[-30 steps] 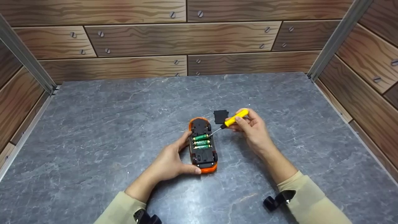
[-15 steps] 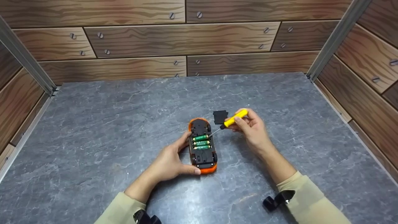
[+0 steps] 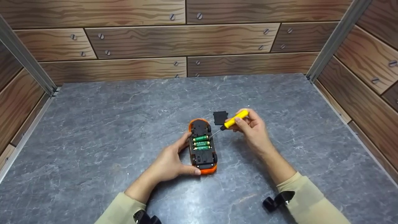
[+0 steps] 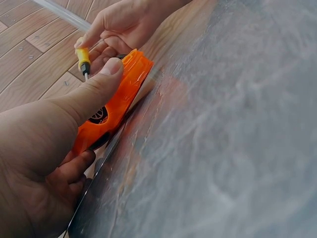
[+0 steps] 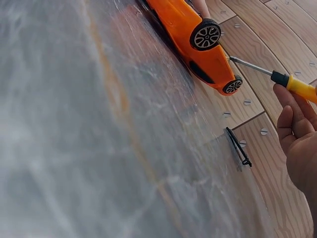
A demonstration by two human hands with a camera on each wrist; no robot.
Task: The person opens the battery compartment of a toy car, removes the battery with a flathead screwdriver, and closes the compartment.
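An orange toy car (image 3: 203,157) lies upside down on the table, its black underside facing up. Three green batteries (image 3: 202,143) show in its battery compartment; the one farthest from me sits tilted, its right end raised. My left hand (image 3: 169,161) grips the car from the left, thumb at the near end and fingers along the far left side. Between thumb and fingers, my right hand (image 3: 253,132) pinches a yellow-handled screwdriver (image 3: 236,119). Its metal shaft slopes down left to the right end of the tilted battery. The orange body (image 4: 116,99) fills the left hand's grasp in the left wrist view.
A black battery cover (image 3: 220,118) lies flat on the table just beyond the car, left of the right hand. Wood-patterned walls (image 3: 183,39) enclose the grey marbled table (image 3: 108,124) at the back and sides.
The screwdriver tip has shifted very slightly at the right end of the far battery. Both hands stay nearly in place, and the car has not visibly moved on the table.
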